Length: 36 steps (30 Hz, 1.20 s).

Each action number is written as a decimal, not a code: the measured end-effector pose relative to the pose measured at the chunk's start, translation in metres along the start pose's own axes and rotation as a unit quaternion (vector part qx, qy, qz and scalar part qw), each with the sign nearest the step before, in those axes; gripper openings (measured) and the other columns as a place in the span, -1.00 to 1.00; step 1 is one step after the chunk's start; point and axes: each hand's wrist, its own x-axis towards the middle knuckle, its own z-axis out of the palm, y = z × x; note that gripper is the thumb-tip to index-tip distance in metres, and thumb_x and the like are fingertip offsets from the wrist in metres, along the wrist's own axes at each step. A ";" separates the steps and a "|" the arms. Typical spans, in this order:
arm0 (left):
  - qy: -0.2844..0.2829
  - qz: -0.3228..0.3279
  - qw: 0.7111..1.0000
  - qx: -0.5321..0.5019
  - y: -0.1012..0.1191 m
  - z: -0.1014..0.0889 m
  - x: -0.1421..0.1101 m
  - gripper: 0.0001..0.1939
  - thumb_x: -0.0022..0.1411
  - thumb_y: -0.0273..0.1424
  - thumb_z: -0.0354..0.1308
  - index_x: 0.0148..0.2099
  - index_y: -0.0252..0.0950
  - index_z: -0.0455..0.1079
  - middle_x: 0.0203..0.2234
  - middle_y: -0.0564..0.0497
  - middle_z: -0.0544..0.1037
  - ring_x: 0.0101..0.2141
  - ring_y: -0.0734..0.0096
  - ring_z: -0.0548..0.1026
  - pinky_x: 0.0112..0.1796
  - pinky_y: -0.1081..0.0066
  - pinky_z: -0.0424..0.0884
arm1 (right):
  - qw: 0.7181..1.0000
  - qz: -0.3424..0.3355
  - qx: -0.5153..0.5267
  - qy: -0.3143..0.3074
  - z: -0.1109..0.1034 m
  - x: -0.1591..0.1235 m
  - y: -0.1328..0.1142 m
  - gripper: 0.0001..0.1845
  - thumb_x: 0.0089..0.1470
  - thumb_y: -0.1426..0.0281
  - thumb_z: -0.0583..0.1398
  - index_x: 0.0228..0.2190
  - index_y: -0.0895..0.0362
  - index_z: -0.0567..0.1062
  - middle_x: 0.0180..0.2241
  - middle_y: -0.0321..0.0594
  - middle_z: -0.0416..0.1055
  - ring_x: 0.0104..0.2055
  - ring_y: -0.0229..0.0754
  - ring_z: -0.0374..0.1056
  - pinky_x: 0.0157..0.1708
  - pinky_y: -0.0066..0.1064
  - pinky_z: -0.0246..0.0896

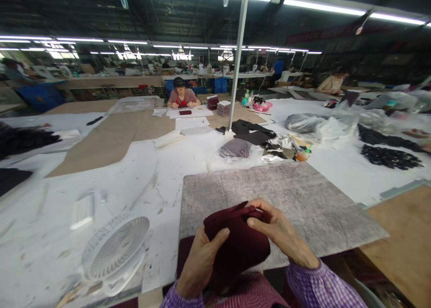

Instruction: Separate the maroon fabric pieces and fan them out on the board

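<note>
Two-handed hold: maroon fabric (240, 240)
We clasp its opposite sides with our left grip (202, 255) and right grip (283, 232), thumbs toward us, at the gray sheet (306, 204)'s near edge.

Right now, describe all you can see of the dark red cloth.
The dark red cloth looks soft, plain and matte, a thick bundle with folded edges on top. It is held up before the body, partly against the grey board. The left hand grips its left side, thumb on the near face; the right hand holds its upper right. Its lower end is hard to see.
</note>
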 end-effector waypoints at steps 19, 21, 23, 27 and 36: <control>0.030 0.010 0.998 -0.053 -0.008 0.001 0.005 -0.66 0.10 -0.42 0.22 -0.04 -0.35 0.43 -0.24 -0.13 0.61 -0.19 0.18 0.53 -0.14 0.24 0.43 | 0.983 -0.052 -0.107 0.137 0.014 0.010 0.016 -0.73 -0.06 0.18 0.25 -0.48 0.12 0.38 -0.49 -0.34 0.35 -0.42 -0.26 0.24 -0.43 -0.47 0.17; 0.040 0.009 0.997 -0.059 -0.009 0.001 0.005 -0.67 0.11 -0.41 0.20 -0.04 -0.35 0.44 -0.25 -0.11 0.61 -0.18 0.18 0.52 -0.13 0.24 0.42 | 0.984 -0.051 -0.099 0.141 0.015 0.010 0.015 -0.73 -0.08 0.18 0.27 -0.46 0.12 0.39 -0.48 -0.32 0.37 -0.42 -0.25 0.28 -0.43 -0.45 0.19; 0.042 0.011 0.997 -0.062 -0.008 0.000 0.006 -0.68 0.12 -0.40 0.19 -0.05 -0.33 0.44 -0.25 -0.10 0.61 -0.18 0.18 0.52 -0.13 0.25 0.42 | 0.986 -0.055 -0.056 0.149 0.016 0.010 0.013 -0.65 -0.16 0.20 0.32 -0.34 0.09 0.41 -0.40 -0.30 0.41 -0.34 -0.20 0.34 -0.36 -0.42 0.25; 0.055 0.035 0.998 -0.025 -0.006 -0.004 0.007 -0.69 0.12 -0.38 0.19 -0.06 -0.33 0.45 -0.26 -0.08 0.61 -0.21 0.23 0.52 -0.15 0.29 0.41 | 0.995 -0.016 0.017 0.100 0.018 0.010 0.013 -0.54 -0.23 0.24 0.37 -0.23 0.08 0.46 -0.33 -0.26 0.49 -0.25 -0.14 0.39 -0.23 -0.35 0.28; 0.081 0.055 0.974 0.202 -0.023 -0.015 0.006 -0.73 0.11 -0.22 0.15 -0.29 -0.34 0.49 -0.49 0.02 0.56 -0.45 0.36 0.45 -0.44 0.44 0.35 | 0.977 -0.022 0.076 0.196 0.008 0.024 0.039 -0.69 -0.14 0.16 0.31 -0.41 0.14 0.52 -0.46 -0.25 0.53 -0.39 -0.14 0.40 -0.32 -0.32 0.31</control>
